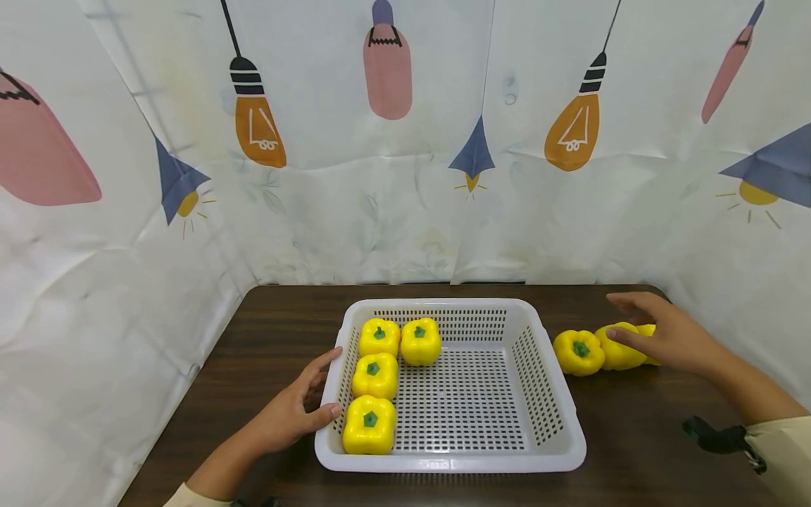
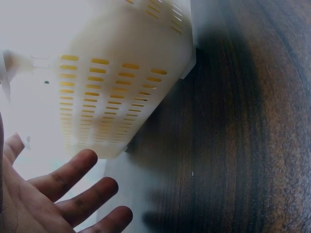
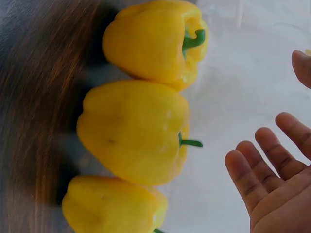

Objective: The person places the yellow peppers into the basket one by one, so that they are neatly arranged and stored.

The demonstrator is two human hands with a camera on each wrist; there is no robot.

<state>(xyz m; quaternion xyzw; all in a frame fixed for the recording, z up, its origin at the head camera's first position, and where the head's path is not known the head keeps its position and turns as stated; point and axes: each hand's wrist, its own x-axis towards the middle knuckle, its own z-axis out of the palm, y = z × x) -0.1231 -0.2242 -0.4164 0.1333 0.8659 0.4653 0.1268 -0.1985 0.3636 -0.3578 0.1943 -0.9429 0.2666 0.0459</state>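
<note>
A white perforated plastic basket (image 1: 456,462) stands on the dark table. Along its left side and back left corner sit several yellow bell peppers (image 1: 375,376) with green stems. At the basket's left rim is my left hand (image 1: 288,414), thumb and forefinger by the edge; its fingers (image 2: 95,191) look spread and gently bent. To the right of the basket, three more yellow bell peppers (image 3: 136,131) lie in a row, touching. My right hand (image 1: 673,336) hovers over that row with its fingers extended, partly covering it in the head view; nothing is in its grasp.
The dark wood-grain table (image 1: 285,317) reaches back to a white printed cloth (image 1: 342,211), which hangs behind and along both sides. A black strap (image 1: 716,435) hangs by the right sleeve.
</note>
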